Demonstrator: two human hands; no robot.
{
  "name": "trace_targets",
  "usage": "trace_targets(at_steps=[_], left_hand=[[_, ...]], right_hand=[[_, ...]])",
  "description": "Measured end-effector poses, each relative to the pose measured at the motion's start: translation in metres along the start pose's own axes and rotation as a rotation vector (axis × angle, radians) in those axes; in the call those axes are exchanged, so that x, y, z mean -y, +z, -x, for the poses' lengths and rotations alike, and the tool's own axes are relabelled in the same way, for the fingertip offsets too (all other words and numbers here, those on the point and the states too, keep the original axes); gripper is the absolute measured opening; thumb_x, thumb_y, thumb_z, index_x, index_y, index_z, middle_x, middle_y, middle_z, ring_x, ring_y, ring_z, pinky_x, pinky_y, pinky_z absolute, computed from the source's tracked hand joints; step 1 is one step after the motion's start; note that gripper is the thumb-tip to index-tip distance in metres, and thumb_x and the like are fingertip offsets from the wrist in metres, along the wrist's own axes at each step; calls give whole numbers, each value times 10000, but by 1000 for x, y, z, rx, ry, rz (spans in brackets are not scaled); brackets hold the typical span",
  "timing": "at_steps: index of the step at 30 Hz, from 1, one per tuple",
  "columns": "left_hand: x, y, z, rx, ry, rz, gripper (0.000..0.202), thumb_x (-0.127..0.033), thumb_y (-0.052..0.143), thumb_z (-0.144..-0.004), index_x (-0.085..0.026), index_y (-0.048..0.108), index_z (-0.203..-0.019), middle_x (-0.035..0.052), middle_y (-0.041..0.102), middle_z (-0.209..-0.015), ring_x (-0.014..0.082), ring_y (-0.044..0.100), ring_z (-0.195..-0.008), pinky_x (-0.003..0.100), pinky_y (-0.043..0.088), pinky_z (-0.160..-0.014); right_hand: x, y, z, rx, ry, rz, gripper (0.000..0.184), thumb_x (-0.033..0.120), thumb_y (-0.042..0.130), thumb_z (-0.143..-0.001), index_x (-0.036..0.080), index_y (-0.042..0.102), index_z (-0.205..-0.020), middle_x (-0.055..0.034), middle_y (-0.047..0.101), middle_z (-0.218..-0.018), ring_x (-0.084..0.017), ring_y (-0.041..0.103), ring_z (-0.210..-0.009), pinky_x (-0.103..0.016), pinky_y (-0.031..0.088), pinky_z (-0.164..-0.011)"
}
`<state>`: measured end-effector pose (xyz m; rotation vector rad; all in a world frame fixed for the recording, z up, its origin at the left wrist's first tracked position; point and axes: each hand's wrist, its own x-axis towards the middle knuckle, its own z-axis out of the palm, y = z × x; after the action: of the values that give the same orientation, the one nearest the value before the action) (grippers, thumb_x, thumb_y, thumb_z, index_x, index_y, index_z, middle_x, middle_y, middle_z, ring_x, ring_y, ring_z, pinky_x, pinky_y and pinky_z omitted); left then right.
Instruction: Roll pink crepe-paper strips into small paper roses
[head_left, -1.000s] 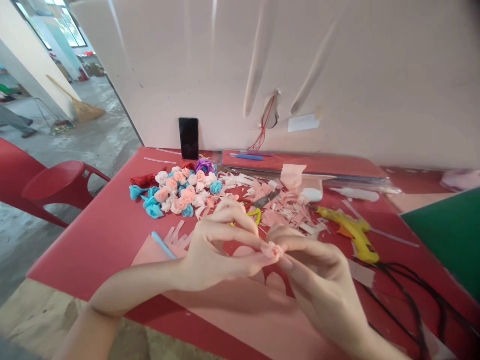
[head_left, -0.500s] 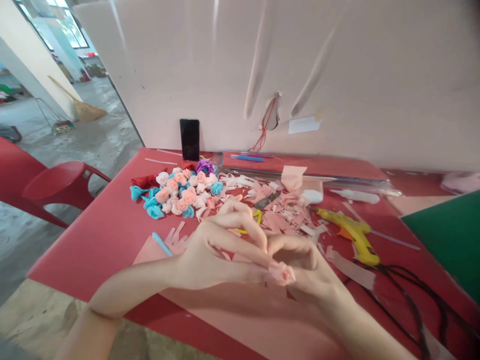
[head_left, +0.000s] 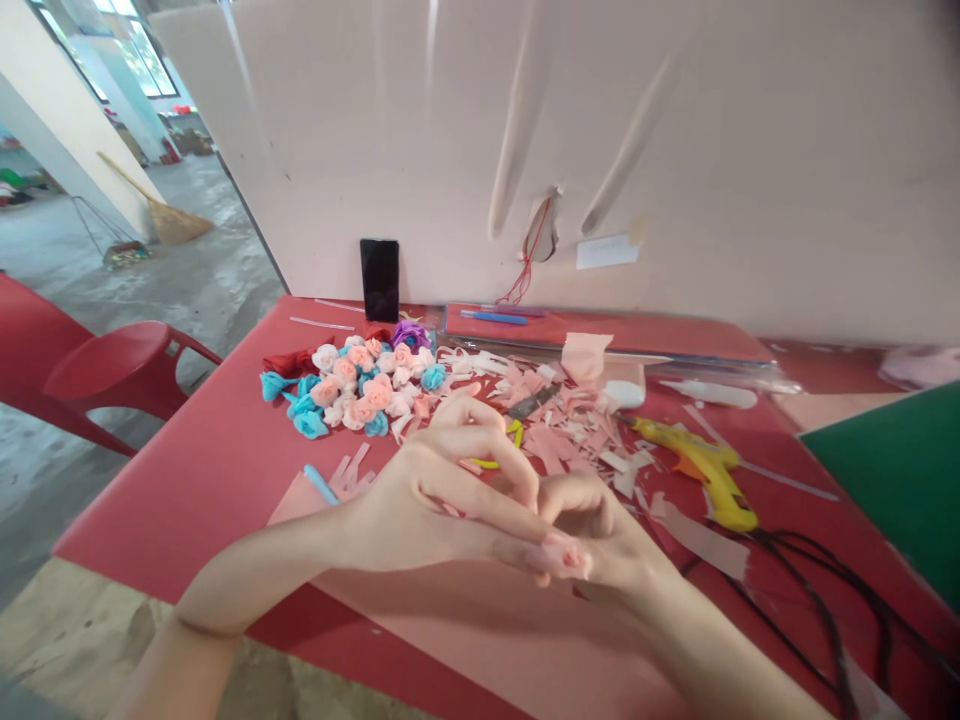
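Observation:
A small pink paper rose [head_left: 570, 557] is pinched between my two hands above the table. My left hand [head_left: 450, 490] comes in from the left, its fingertips pressed against the rose's left side. Fingers of my right hand [head_left: 600, 530] are curled around the rose from the right, and some of them are hidden behind it. Beneath the hands lies a large sheet of pink paper [head_left: 510, 640]. Beyond them is a heap of finished paper roses [head_left: 367, 385] in peach, white, blue and purple.
Pink paper scraps [head_left: 555, 420] spread behind my hands. A yellow glue gun [head_left: 701, 465] with black cords lies at right, near a green board [head_left: 892, 480]. A black phone [head_left: 380, 280] leans on the white panel [head_left: 420, 140]. A red chair [head_left: 112, 365] stands left.
My left fingertips have shifted slightly down around the rose, and the right hand's fingers have drawn in a little. The rose stays nearly in place; the table things have not moved.

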<state>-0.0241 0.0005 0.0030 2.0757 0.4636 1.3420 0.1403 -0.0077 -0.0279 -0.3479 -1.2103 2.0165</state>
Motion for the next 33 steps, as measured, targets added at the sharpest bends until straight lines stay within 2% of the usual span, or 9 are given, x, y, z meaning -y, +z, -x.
trace_targets(at_steps=[6, 10, 12, 14, 16, 22, 27, 33], left_hand=[[-2, -8, -1, 79, -4, -45, 116, -241, 696, -756, -230, 678, -642, -9, 552, -669, 138, 458, -750, 285, 428, -707], [-7, -9, 1, 140, -142, -39, 35, -201, 686, -766, -233, 700, -763, -5, 579, -716, 129, 471, -761, 282, 428, -751], [-10, -10, 1, 148, -203, -1, 102, -174, 693, -758, -208, 682, -853, 1, 615, -759, 127, 494, -787, 287, 420, -792], [-14, -10, 1, 129, -230, 28, 100, -141, 670, -762, -172, 649, -855, 9, 633, -766, 127, 506, -787, 294, 412, -805], [-18, -12, -1, 138, -262, 21, 50, -101, 598, -787, -147, 617, -789, 21, 630, -749, 129, 510, -775, 302, 409, -806], [-28, -14, -5, 328, -341, 22, 189, -131, 465, -861, -160, 549, -695, 25, 659, -707, 132, 519, -727, 330, 385, -867], [-31, -12, -5, 345, -303, 29, 174, -121, 461, -864, -172, 509, -704, 27, 686, -722, 126, 506, -723, 306, 386, -851], [-32, -10, -3, 363, -328, 20, 153, -88, 493, -833, -187, 489, -715, -2, 692, -724, 122, 482, -723, 296, 380, -857]], right_hand=[[6, 6, -1, -69, -168, 265, 72, 333, 701, -751, 284, 744, -781, -2, 659, -718, -103, 589, -650, -210, 466, -573], [9, 0, 0, -57, -377, 531, 96, 294, 647, -807, 306, 740, -820, 8, 643, -628, -111, 540, -577, -263, 465, -598], [12, -4, 1, -30, -475, 661, 128, 285, 612, -837, 324, 731, -864, 15, 645, -618, -119, 515, -580, -282, 458, -617], [14, -8, 1, 5, -520, 742, 154, 293, 581, -859, 327, 717, -923, 12, 656, -646, -130, 520, -618, -294, 456, -635], [15, -11, 0, 52, -548, 786, 178, 292, 549, -880, 315, 703, -966, 11, 658, -665, -131, 538, -643, -297, 459, -651], [15, -17, 0, 149, -552, 868, 200, 284, 514, -901, 305, 683, -1005, 3, 694, -760, -140, 581, -722, -318, 471, -728], [17, -18, 1, 176, -563, 912, 213, 282, 499, -907, 304, 679, -1019, -9, 698, -762, -151, 567, -711, -325, 463, -711], [22, -15, 1, 180, -551, 948, 230, 287, 497, -904, 311, 680, -1042, -15, 672, -709, -155, 547, -711, -311, 470, -682]])
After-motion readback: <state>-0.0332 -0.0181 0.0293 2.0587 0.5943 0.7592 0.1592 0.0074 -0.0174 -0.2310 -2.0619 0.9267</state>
